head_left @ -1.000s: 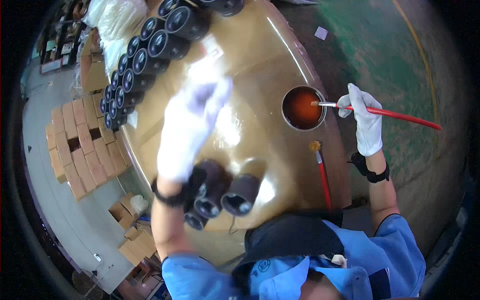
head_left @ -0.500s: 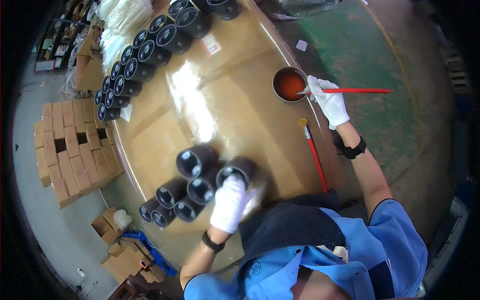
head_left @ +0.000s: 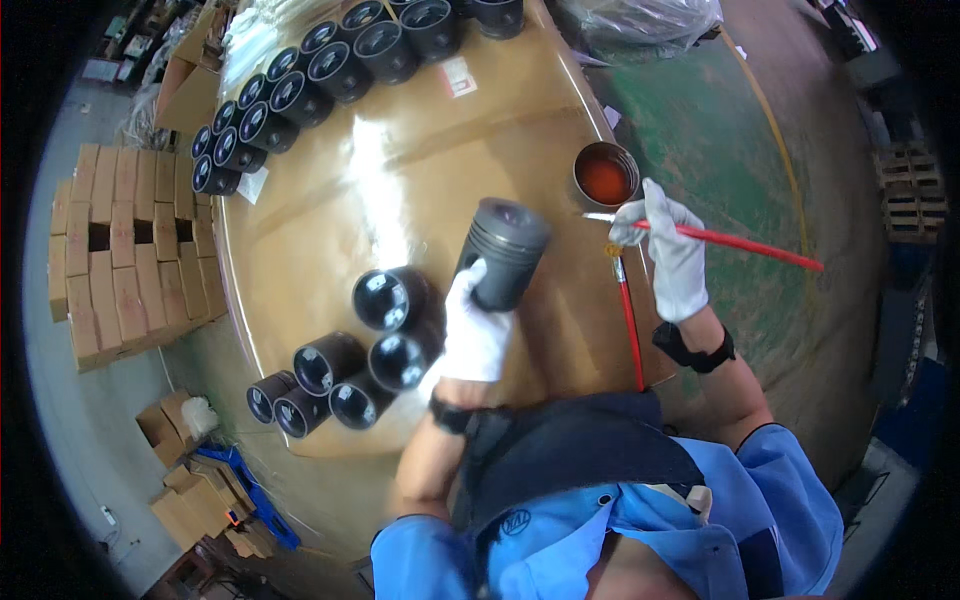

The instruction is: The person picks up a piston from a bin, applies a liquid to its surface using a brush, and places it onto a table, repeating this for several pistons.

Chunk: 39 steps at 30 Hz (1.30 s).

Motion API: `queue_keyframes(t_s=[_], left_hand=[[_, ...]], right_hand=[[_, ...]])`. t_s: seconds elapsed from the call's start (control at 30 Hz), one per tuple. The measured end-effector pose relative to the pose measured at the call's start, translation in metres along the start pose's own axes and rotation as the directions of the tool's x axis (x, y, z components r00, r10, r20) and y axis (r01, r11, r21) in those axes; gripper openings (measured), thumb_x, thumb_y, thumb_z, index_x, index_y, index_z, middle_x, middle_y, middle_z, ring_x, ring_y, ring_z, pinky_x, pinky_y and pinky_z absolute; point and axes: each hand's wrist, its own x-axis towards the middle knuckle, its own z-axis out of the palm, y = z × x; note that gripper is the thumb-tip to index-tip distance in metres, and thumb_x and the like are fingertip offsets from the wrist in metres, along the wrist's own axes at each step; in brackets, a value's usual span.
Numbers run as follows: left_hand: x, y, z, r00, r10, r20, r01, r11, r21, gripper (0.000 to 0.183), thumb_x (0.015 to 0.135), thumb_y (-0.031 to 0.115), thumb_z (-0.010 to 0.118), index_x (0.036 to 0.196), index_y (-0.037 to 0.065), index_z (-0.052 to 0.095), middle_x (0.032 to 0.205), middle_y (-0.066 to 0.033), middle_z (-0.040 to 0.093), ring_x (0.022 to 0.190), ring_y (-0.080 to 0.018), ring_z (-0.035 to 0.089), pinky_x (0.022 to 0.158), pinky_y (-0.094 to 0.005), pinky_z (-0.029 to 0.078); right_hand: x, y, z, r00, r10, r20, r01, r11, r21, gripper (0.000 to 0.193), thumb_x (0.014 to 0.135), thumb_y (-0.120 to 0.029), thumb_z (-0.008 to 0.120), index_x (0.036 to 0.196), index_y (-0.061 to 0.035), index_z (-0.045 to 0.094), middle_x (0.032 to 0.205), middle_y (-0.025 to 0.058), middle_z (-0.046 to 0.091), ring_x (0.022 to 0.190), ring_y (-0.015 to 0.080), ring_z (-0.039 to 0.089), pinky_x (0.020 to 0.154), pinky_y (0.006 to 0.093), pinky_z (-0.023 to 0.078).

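Observation:
In my left hand [head_left: 472, 340], in a white glove, is a dark grey piston [head_left: 507, 250], tilted above the table with its ring grooves toward the far end. My gloved right hand [head_left: 672, 258] grips a red-handled paintbrush [head_left: 755, 246], its tip pointing left, just below a round tin [head_left: 618, 153] of reddish-brown liquid. A second red-handled brush [head_left: 631, 318] with yellowish bristles lies on the table, left of my right wrist. Several more pistons [head_left: 328, 362] stand in a group to the left of my left hand, their dark hollow ends showing.
A brown-covered table [head_left: 320, 225] carries rows of dark pistons [head_left: 338, 72] along its far left side and a paper label [head_left: 458, 77]. Stacked cartons [head_left: 125, 215] stand left, with open boxes [head_left: 200, 505] and a blue pallet [head_left: 262, 500] nearer. Plastic wrapping [head_left: 640, 25] lies beyond the table.
My left hand has lifted a piston from the near group and tipped it up over the table. My right hand has drawn the paintbrush out of the tin, toward me.

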Motion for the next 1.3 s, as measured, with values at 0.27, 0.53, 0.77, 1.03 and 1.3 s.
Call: queue_keyframes(t_s=[0.27, 0.53, 0.77, 1.03, 1.3], left_hand=[[0.001, -0.014, 0.012, 0.981, -0.176, 0.084, 0.193, 0.940, -0.282, 0.038, 0.087, 0.018, 0.058, 0.123, 0.004, 0.057, 0.117, -0.0128, 0.068, 0.105, -0.0280, 0.067, 0.096, -0.0441, 0.054], [-0.012, 0.018, 0.029, 0.988, -0.144, 0.061, 0.146, 0.989, -0.025, 0.043, 0.076, 0.012, 0.056, 0.118, 0.000, 0.060, 0.113, -0.0132, 0.069, 0.106, -0.0287, 0.066, 0.101, -0.0416, 0.050], [-0.023, 0.028, 0.076, 0.890, 0.173, 0.423, -0.409, -0.110, 0.906, 0.023, 0.083, 0.012, 0.064, 0.101, -0.002, 0.068, 0.091, -0.0045, 0.070, 0.082, -0.0137, 0.064, 0.074, -0.0314, 0.052], [0.053, 0.032, 0.077, 0.935, 0.260, 0.240, -0.325, 0.364, 0.873, 0.035, 0.077, 0.008, 0.066, 0.111, -0.001, 0.067, 0.095, -0.0042, 0.069, 0.086, -0.0142, 0.062, 0.081, -0.0277, 0.050], [0.197, 0.054, 0.197, 0.670, 0.077, 0.739, -0.433, -0.768, 0.472, 0.035, 0.078, 0.024, 0.063, 0.106, 0.003, 0.067, 0.097, -0.0239, 0.070, 0.093, -0.0417, 0.068, 0.085, -0.0465, 0.054]], right_hand=[[-0.015, 0.002, 0.030, 0.999, 0.015, 0.028, -0.014, 0.999, -0.030, 0.043, 0.099, -0.035, 0.061, 0.078, -0.0003, 0.074, 0.069, 0.0068, 0.070, 0.062, 0.0123, 0.066, 0.063, 0.0252, 0.051], [0.029, 0.001, 0.013, 0.989, 0.079, 0.124, -0.082, 0.996, 0.018, 0.039, 0.098, -0.035, 0.062, 0.075, -0.0039, 0.069, 0.068, 0.0054, 0.068, 0.057, 0.0104, 0.062, 0.058, 0.0237, 0.048], [0.022, 0.000, 0.022, 0.973, -0.059, 0.222, 0.109, 0.970, -0.219, 0.042, 0.097, -0.030, 0.062, 0.065, -0.0038, 0.063, 0.055, 0.0023, 0.061, 0.053, 0.0117, 0.057, 0.055, 0.0276, 0.045], [-0.003, 0.074, 0.009, 0.617, -0.609, 0.499, 0.778, 0.371, -0.508, 0.016, 0.087, -0.013, 0.067, 0.074, -0.0118, 0.057, 0.061, 0.0041, 0.049, 0.061, 0.0246, 0.054, 0.056, 0.0378, 0.043], [0.044, 0.038, -0.029, 0.836, -0.498, 0.230, 0.540, 0.677, -0.500, 0.037, 0.094, -0.010, 0.060, 0.057, -0.0085, 0.063, 0.059, 0.0076, 0.062, 0.056, 0.0262, 0.061, 0.058, 0.0380, 0.048]])
